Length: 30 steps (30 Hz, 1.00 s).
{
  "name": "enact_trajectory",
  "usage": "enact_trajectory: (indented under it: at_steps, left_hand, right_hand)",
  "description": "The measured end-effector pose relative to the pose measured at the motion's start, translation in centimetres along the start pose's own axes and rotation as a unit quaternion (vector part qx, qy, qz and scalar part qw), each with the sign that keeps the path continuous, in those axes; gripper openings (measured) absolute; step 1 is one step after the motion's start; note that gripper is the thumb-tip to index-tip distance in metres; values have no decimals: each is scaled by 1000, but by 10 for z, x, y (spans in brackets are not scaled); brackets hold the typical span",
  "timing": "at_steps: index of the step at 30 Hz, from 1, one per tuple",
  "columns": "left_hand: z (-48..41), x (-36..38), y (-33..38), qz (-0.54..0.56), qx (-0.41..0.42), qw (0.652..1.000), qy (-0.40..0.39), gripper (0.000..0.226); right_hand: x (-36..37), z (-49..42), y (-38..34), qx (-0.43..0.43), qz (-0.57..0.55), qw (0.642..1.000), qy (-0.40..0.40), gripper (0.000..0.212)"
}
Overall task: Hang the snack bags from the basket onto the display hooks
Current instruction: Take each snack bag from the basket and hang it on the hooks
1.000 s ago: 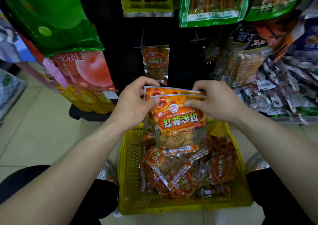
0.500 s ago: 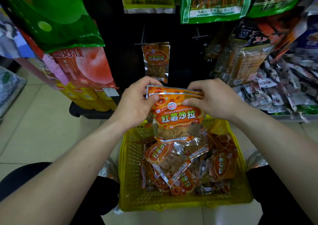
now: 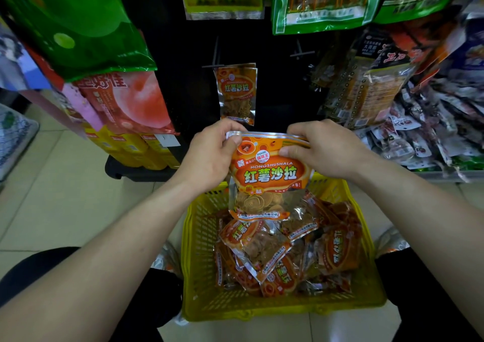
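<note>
While both hands pinch its top edge, an orange snack bag [image 3: 267, 174] hangs upright above the yellow basket [image 3: 199, 237], in front of the dark rack.

Left hand [image 3: 209, 156] grips the bag's top-left corner, thumb on the front, fingers curled behind; right hand [image 3: 327, 150] clamps the top-right corner the same way. The bag's lower edge is over the basket's far side; can't tell if it touches the loose bags [image 3: 256, 247] piled inside, all the same orange kind. The basket sits on the tiled floor [image 3: 65, 197] between the person's knees. Above the hands, a matching hung bag [image 3: 237, 93] sits on one display hook [image 3: 215, 53]; a bare hook [image 3: 301, 51] is just right of it. The held bag is lower than both hooks and touches neither. Green packets [image 3: 322, 4] hang higher up, and mixed snack packs [image 3: 432, 137] crowd the right side.
</note>
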<state>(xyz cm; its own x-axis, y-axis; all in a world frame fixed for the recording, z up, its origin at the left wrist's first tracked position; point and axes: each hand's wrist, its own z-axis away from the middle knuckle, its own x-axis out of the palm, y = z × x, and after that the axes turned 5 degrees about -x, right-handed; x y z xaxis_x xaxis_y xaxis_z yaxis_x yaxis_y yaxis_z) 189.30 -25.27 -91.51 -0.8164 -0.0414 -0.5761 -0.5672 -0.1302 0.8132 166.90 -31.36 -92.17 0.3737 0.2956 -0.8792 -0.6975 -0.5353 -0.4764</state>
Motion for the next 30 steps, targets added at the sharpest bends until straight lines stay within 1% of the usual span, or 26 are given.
enact_trajectory:
  at_steps: [7,10,12,14,18,28,30]
  left_hand:
    - [-1,1,-1,-9,5,1000,-3,16]
    - [0,1,-1,-14,19,1000,-17,8]
    - [0,2,-1,-32,27,999,-25,18]
    - [0,3,-1,-48,29,998,-19,22]
    - [0,4,-2,-54,26,998,3,21]
    - [-2,5,-7,-73,19,997,0,16]
    - [-2,7,-8,-80,23,997,6,17]
  right_hand:
    - [1,-1,0,-10,10,1000,3,26]
    - [1,-1,1,-7,5,1000,6,25]
    - [2,-1,2,-8,9,1000,7,27]
    - [2,-1,2,-10,9,1000,7,27]
    - [2,-2,1,-19,4,1000,11,28]
    - [5,-7,4,-21,9,1000,-9,31]
    - [4,-7,2,-29,21,999,-12,28]
